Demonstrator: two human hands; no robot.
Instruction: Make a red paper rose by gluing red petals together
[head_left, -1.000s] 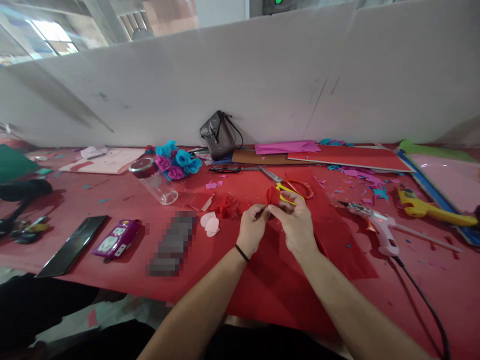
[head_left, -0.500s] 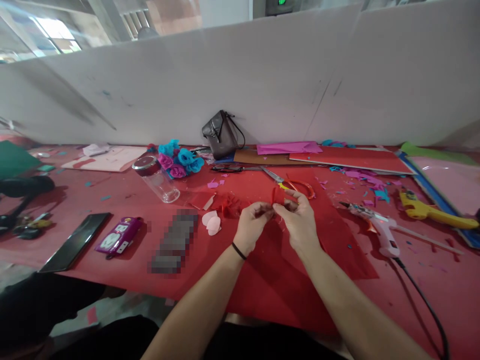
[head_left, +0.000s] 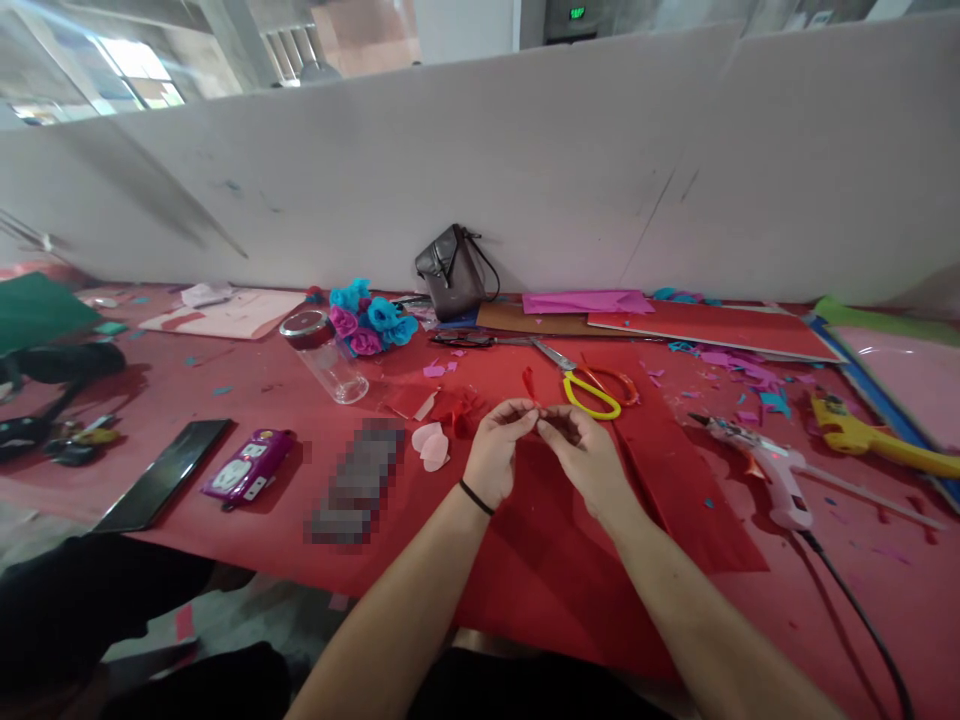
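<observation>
My left hand (head_left: pixel 496 450) and my right hand (head_left: pixel 579 448) meet fingertip to fingertip above the red table. Both pinch a small piece of red crepe paper (head_left: pixel 529 384), whose narrow tip sticks up over the thumbs; the rest is hidden by the fingers. Just beyond my right hand lie scissors with yellow and orange handles (head_left: pixel 592 398). Crumpled red paper pieces (head_left: pixel 459 408) are left of my left hand, with pale pink petal shapes (head_left: pixel 431 446) beside them. A red sheet (head_left: pixel 686 490) spreads under and right of my right arm.
A pink glue gun (head_left: pixel 780 480) with a cord and a yellow glue gun (head_left: pixel 862 430) lie at right. Leftward are a clear jar (head_left: pixel 330 365), blue and pink paper flowers (head_left: pixel 375 320), a purple device (head_left: pixel 249 466) and a black phone-like slab (head_left: pixel 169 475). A dark bag (head_left: pixel 456 272) leans on the partition.
My hands have drawn closer together, and the right one has shifted down and left, uncovering the scissors' yellow handle. The view has swung slightly left.
</observation>
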